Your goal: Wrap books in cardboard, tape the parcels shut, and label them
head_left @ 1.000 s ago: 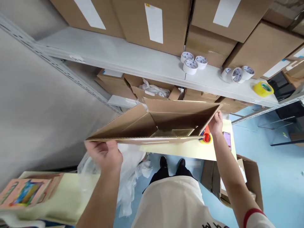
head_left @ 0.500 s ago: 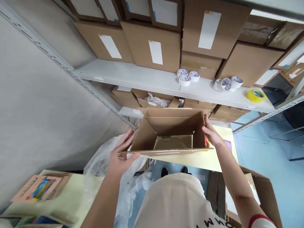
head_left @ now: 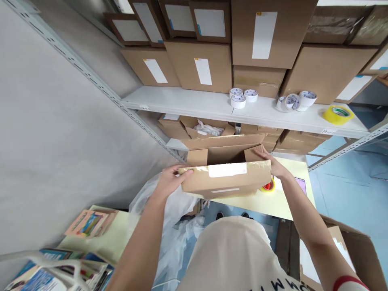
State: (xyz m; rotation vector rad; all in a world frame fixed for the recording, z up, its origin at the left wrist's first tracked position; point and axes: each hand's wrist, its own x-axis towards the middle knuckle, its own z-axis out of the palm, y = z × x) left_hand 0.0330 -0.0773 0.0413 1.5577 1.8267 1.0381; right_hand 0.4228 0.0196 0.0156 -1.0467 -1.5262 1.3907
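A brown cardboard box (head_left: 224,184) is held between my hands above the pale yellow table (head_left: 280,204), its top partly open. Its near side bears a white label (head_left: 227,170) and shiny clear tape. The left and right end flaps lean inward and the far flap (head_left: 226,141) stands up; the inside is mostly dark. My left hand (head_left: 172,178) grips the left end, thumb on the near side. My right hand (head_left: 273,163) is on the right end, fingers over the end flap (head_left: 254,153). Below it lies a yellow tape roll (head_left: 268,186).
A grey shelf (head_left: 188,100) ahead carries closed cartons (head_left: 209,74), several white tape rolls (head_left: 238,101) and a yellow roll (head_left: 338,115). Clear plastic wrap (head_left: 182,234) hangs at lower left, near books (head_left: 91,224). An open carton (head_left: 360,250) stands at lower right.
The box has tipped so its labelled near side shows and its inside is mostly hidden. The end flaps now lean inward. My right hand has moved onto the right flap.
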